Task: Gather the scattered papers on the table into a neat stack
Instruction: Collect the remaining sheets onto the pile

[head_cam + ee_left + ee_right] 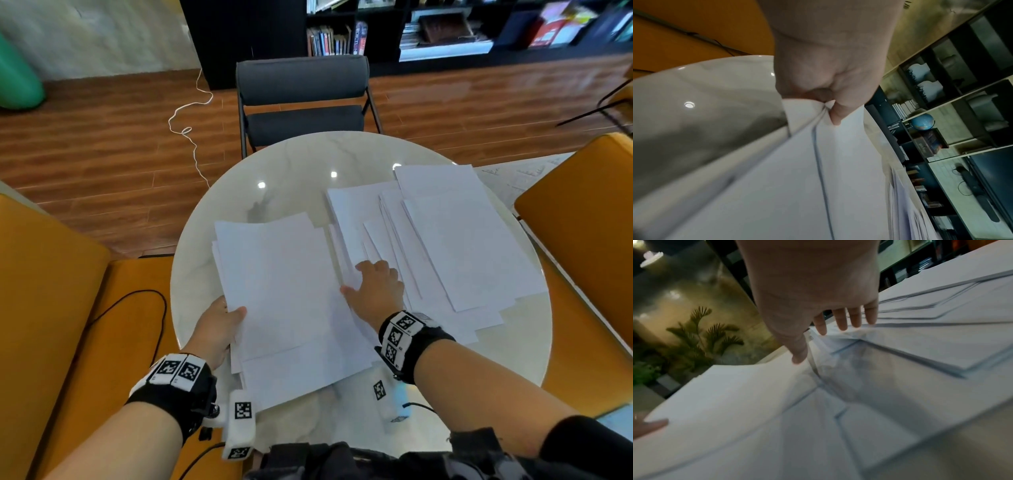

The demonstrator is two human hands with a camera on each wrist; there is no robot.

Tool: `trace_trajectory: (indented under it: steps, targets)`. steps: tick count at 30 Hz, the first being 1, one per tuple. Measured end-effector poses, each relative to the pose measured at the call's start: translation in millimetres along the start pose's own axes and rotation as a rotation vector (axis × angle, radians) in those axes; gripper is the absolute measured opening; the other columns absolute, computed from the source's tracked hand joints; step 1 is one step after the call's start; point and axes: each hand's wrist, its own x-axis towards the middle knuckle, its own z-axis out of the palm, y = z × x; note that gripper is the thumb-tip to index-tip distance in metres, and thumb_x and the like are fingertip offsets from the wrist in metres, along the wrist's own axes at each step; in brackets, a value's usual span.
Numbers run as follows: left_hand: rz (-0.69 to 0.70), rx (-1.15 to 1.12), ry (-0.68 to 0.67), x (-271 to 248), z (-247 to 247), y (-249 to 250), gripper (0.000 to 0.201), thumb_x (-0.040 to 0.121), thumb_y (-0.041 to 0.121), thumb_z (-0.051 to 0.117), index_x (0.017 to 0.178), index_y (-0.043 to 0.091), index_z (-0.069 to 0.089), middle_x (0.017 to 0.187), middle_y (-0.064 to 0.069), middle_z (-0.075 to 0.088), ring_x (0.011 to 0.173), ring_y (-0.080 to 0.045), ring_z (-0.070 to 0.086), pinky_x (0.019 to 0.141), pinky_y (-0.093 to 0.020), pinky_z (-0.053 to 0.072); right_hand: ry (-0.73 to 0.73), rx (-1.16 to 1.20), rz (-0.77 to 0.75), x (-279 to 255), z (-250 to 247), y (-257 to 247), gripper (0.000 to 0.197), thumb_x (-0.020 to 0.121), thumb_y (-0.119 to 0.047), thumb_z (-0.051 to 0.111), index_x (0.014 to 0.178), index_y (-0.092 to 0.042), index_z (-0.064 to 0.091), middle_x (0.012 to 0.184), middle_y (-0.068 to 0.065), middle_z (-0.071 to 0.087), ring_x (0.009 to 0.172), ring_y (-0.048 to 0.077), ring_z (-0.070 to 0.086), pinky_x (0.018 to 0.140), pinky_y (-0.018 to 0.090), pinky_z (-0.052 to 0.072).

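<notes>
The left hand (pixel 219 329) pinches the near left edge of a gathered pile of white sheets (pixel 291 301), thumb on top and the other fingers tucked underneath; from the left wrist view the thumb (pixel 838 113) presses the top sheet where the paper bends up slightly. The right hand (pixel 375 294) lies palm down with its fingers (pixel 840 321) spread and fairly straight, fingertips resting on the loose sheets just to the right of that pile, the thumb (pixel 800 353) reaching toward the pile's right edge. It grips nothing.

The pile under the left hand sits on the near left part of the round, glossy, marble-look worktop (pixel 284 171); its sheets are not squared, with edges stepping out at the near end. To the right a wider spread of overlapping papers (pixel 455 240) fans across the worktop, reaching toward its far right rim, the sheets lying at slightly different angles.

Both wrists wear black bands with black-and-white square markers. A dark grey chair (pixel 303 99) stands at the far side of the worktop, orange seats (pixel 51 291) flank it on left and right, and a black bookshelf (pixel 428 31) runs along the far wall above a wooden floor, where a white cord (pixel 186 126) trails.
</notes>
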Motion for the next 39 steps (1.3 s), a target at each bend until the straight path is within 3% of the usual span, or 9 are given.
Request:
trace_trajectory:
  steps: [3, 5, 8, 18, 22, 26, 29, 34, 39]
  targets:
    - [0.019, 0.115, 0.094, 1.0, -4.5, -1.7, 0.036, 0.089, 0.023, 0.054, 0.125, 0.022, 0.057, 0.119, -0.008, 0.068, 0.104, -0.032, 0.064, 0.095, -0.05, 0.051, -0.185, -0.17, -0.004, -8.1, 8.5, 6.8, 0.093, 0.074, -0.06, 0.06, 0.148, -0.022, 0.016, 0.157, 0.012, 0.013, 0.144, 0.035, 0.014, 0.11, 0.055, 0.025]
    - [0.025, 0.168, 0.12, 4.2, -9.9, -7.3, 0.043, 0.083, 0.03, 0.052, 0.126, 0.025, 0.056, 0.119, -0.006, 0.068, 0.105, -0.032, 0.063, 0.098, -0.053, 0.049, -0.239, -0.193, 0.02, -12.2, 16.1, 5.7, 0.098, 0.074, -0.053, 0.059, 0.15, -0.022, 0.005, 0.16, 0.01, -0.001, 0.147, 0.034, 0.001, 0.112, 0.06, 0.02]
    - [0.023, 0.206, 0.136, -3.3, -9.5, -7.0, 0.037, 0.089, 0.026, 0.051, 0.126, 0.023, 0.056, 0.118, -0.006, 0.066, 0.106, -0.033, 0.061, 0.098, -0.053, 0.048, -0.252, -0.21, 0.062, -11.9, 19.9, 1.5, 0.096, 0.078, -0.041, 0.058, 0.151, -0.02, -0.001, 0.16, 0.011, -0.003, 0.148, 0.033, -0.002, 0.112, 0.059, 0.022]
    - [0.004, 0.23, 0.208, -11.4, -12.0, -4.7, 0.034, 0.094, 0.02, 0.047, 0.128, 0.018, 0.052, 0.118, -0.005, 0.062, 0.108, -0.031, 0.057, 0.096, -0.044, 0.047, -0.186, -0.411, -0.066, -9.9, 20.1, 5.2, 0.095, 0.08, -0.012, 0.056, 0.15, -0.022, -0.008, 0.155, 0.02, 0.01, 0.137, 0.042, 0.023, 0.088, 0.052, 0.051]
    - [0.061, 0.238, 0.178, -13.9, -8.5, -5.9, 0.044, 0.092, 0.021, 0.049, 0.136, 0.023, 0.045, 0.126, -0.005, 0.061, 0.114, -0.032, 0.056, 0.101, -0.049, 0.045, -0.065, -0.378, -0.204, -8.8, 4.9, 14.3, 0.095, 0.08, -0.001, 0.052, 0.15, -0.029, -0.006, 0.139, 0.018, 0.029, 0.103, 0.031, 0.053, 0.062, 0.034, 0.052]
    - [0.133, 0.231, 0.127, -20.9, -1.1, -0.6, 0.075, 0.094, 0.016, 0.051, 0.154, 0.037, 0.012, 0.148, 0.001, 0.048, 0.133, -0.033, 0.047, 0.112, -0.047, 0.036, -0.012, -0.177, -0.091, -12.4, -16.7, 14.3, 0.091, 0.08, -0.004, 0.047, 0.15, -0.029, -0.007, 0.125, 0.012, 0.039, 0.086, 0.026, 0.054, 0.06, 0.034, 0.049]
    - [0.132, 0.246, 0.125, -24.9, 7.3, 3.0, 0.088, 0.097, 0.017, 0.052, 0.154, 0.034, -0.012, 0.159, -0.002, 0.032, 0.142, -0.033, 0.037, 0.116, -0.044, 0.029, 0.028, -0.068, 0.047, -23.6, -27.3, 18.1, 0.08, 0.079, -0.006, 0.048, 0.148, -0.021, 0.009, 0.119, 0.012, 0.044, 0.078, 0.025, 0.052, 0.058, 0.034, 0.045]
    - [0.199, 0.26, 0.04, -24.2, 19.0, 0.0, 0.051, 0.097, 0.008, 0.049, 0.145, 0.021, 0.044, 0.151, -0.001, 0.044, 0.136, -0.023, 0.042, 0.108, -0.028, 0.032, 0.003, -0.084, 0.05, -48.6, -34.8, 26.3, 0.03, 0.086, -0.001, 0.043, 0.115, -0.009, 0.044, 0.106, 0.01, 0.054, 0.084, 0.029, 0.062, 0.063, 0.034, 0.049]
    - [0.168, 0.227, -0.115, -29.2, 37.2, 5.2, 0.044, 0.092, -0.002, 0.043, 0.128, 0.015, 0.062, 0.136, -0.004, 0.058, 0.12, -0.018, 0.052, 0.106, -0.03, 0.039, -0.047, -0.076, -0.152, -60.4, -31.0, 8.6, 0.027, 0.085, 0.003, 0.042, 0.105, -0.01, 0.055, 0.103, 0.006, 0.055, 0.083, 0.026, 0.062, 0.065, 0.033, 0.049]
